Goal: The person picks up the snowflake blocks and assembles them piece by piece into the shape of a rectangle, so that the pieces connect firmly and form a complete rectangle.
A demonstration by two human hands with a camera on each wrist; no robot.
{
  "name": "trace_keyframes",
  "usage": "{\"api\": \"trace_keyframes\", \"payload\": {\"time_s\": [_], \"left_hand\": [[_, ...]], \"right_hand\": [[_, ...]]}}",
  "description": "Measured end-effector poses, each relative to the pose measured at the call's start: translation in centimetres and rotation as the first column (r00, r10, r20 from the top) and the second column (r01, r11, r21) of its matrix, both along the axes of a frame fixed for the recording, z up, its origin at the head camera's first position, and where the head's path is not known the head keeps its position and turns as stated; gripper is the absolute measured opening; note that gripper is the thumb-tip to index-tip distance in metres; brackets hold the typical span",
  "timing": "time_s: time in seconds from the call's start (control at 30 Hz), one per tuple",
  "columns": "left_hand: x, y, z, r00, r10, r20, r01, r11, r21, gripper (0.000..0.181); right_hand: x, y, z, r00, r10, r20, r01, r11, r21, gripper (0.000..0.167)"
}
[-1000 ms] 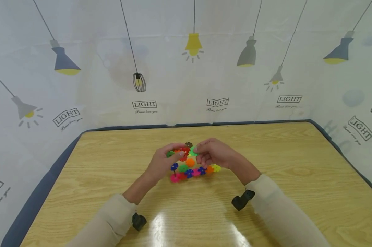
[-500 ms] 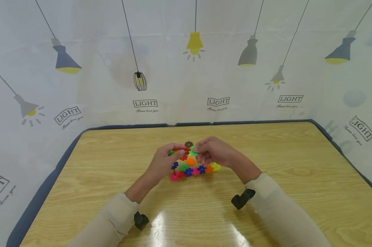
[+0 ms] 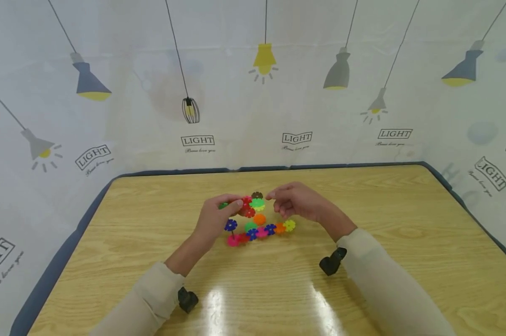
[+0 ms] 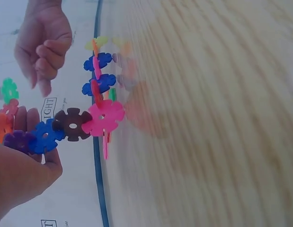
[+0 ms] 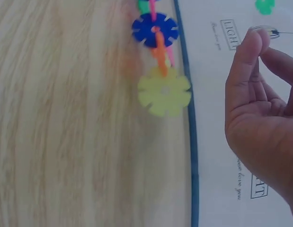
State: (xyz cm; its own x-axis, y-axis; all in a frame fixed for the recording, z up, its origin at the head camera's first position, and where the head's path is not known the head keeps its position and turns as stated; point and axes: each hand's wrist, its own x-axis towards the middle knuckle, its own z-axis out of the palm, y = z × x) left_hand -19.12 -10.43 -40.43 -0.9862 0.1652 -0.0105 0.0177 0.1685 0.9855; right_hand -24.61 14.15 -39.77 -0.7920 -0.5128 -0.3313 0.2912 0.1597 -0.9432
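Note:
My left hand (image 3: 214, 218) pinches the upper part of a linked build of flower-shaped interlocking discs, near a red disc (image 3: 249, 213). A green disc (image 3: 257, 203) sticks out beyond that, toward my right hand. In the left wrist view a purple disc (image 4: 19, 141) and a blue disc (image 4: 46, 136) lie against the left hand; a dark brown disc (image 4: 73, 125) links them down to a pink disc (image 4: 106, 118). The lower row runs right to a yellow disc (image 5: 165, 93). My right hand (image 3: 299, 201) is apart from the build, holding nothing, index finger extended and other fingers bent.
The build stands over a wood-grain table (image 3: 253, 289). A brown disc (image 3: 257, 195) shows behind the green one, and an orange disc (image 3: 259, 219) between the upper part and lower row. A lamp-printed cloth (image 3: 236, 93) hangs behind the table.
My right hand has let go of the green disc and drawn back to the right. The left hand has shifted slightly left, with the build moving along.

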Motion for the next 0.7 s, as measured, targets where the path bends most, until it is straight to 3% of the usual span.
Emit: {"api": "trace_keyframes", "payload": {"time_s": [0.3,0.57,0.7], "left_hand": [[0.0,-0.6,-0.4,0.998,-0.029,0.047,0.029,1.000,0.004,0.025],[0.0,-0.7,-0.7,0.992,-0.088,0.088,0.083,0.995,0.058,0.026],[-0.2,-0.7,-0.8,0.991,-0.099,0.089,0.095,0.994,0.046,0.027]], "right_hand": [[-1.5,0.0,-2.8,0.998,0.002,-0.068,0.005,0.994,0.106,0.036],[-1.5,-0.8,-4.2,0.983,0.128,-0.133,-0.094,0.967,0.238,0.025],[-1.2,-1.5,-4.0,0.962,0.209,-0.174,-0.145,0.935,0.325,0.029]]}}
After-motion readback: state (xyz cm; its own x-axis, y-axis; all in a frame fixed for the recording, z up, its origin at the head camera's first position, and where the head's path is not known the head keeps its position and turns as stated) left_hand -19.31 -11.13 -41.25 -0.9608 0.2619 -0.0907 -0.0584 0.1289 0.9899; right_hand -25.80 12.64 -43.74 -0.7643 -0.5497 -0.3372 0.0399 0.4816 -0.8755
